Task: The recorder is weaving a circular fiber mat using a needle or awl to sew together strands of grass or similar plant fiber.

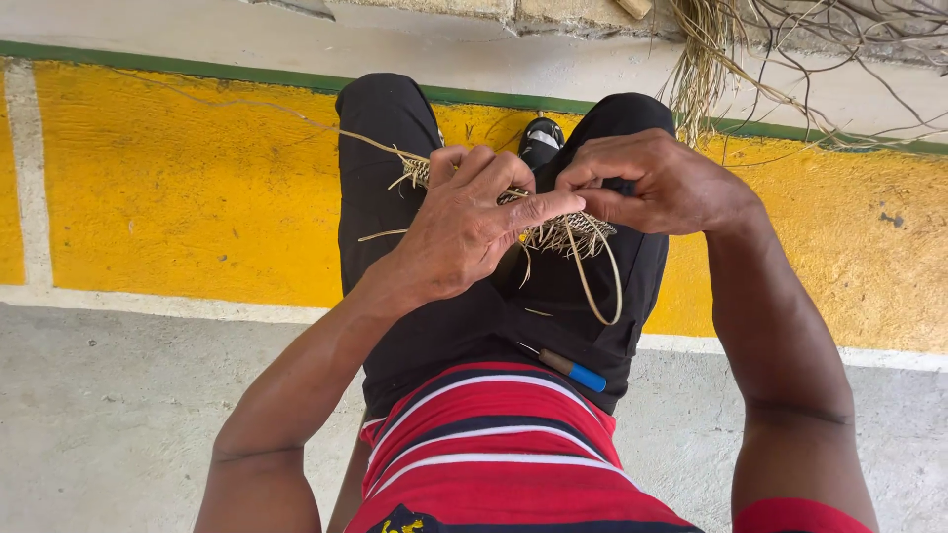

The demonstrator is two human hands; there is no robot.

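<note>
Woven: short plaited band [568, 225] at frame centre — loose strands [597, 286] left unwoven.
Left hand [464, 232]: pinching the band.
Right hand [657, 183]: fingers clenched on it.

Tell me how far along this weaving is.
Done: a narrow woven strip of pale fibre already spans between both hands over the lap. In hand: the left hand and right hand pinch the strip, working loose strands that curl down from it. Left: those strands and a long thin one trailing off to the left are unwoven, and a bundle of dry fibre lies ahead unused. The final length cannot be told.
</note>
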